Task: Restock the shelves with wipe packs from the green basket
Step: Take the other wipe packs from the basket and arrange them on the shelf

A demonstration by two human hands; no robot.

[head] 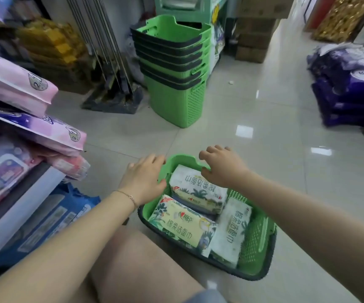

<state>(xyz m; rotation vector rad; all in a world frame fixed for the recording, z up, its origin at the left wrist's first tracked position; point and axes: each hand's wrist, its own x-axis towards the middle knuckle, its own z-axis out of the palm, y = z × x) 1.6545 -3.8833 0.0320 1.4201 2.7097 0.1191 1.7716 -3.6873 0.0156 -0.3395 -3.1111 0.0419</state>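
A green basket [257, 243] with a dark rim stands on the tiled floor in front of my knee. Several wipe packs lie in it: a white pack [195, 189] at the far end, a cream leaf-print pack [181, 224] nearer me, and a white pack [231, 228] on the right side. My left hand [144, 178] hovers over the basket's left far corner with relaxed fingers, holding nothing. Over the far rim, my right hand [220, 167] hangs with fingers loosely curled, just above the far white pack and holding nothing. The shelf [21, 206] stands at my left.
The shelf holds pink and purple packs [34, 132] above and blue packs [52, 217] below. A stack of green baskets [174, 68] stands ahead on the floor. Purple bags [349, 88] are piled at the right. Cardboard boxes [253, 40] sit at the back.
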